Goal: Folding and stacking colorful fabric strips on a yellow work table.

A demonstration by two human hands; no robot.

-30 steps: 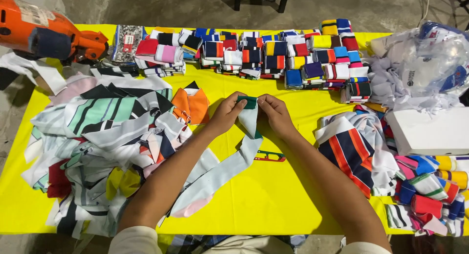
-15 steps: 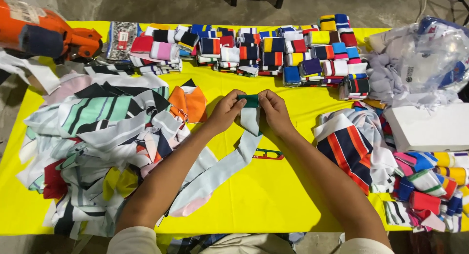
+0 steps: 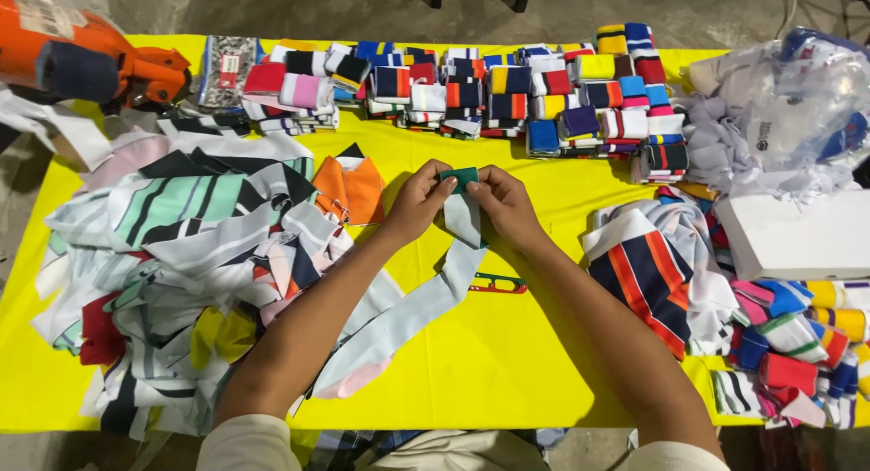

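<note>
Both hands meet over the middle of the yellow table (image 3: 507, 362). My left hand (image 3: 419, 202) and my right hand (image 3: 501, 203) pinch the folded top end of a pale grey-white fabric strip (image 3: 426, 299) that has a dark green end (image 3: 460, 176). The strip trails down and to the left toward the table's front edge, ending in a pinkish tip. An orange fabric piece (image 3: 351, 189) lies just left of my left hand.
A big heap of striped fabric strips (image 3: 190, 262) covers the left side. Rows of folded coloured pieces (image 3: 480, 95) line the far edge. At right sit a striped pile (image 3: 662, 262), folded pieces (image 3: 797, 335), a white box (image 3: 797, 235), plastic bags (image 3: 797, 108). An orange tool (image 3: 82, 58) rests far left.
The hands hold the same spot on the strip; the fingers shift slightly at the green end. The view has drifted a little.
</note>
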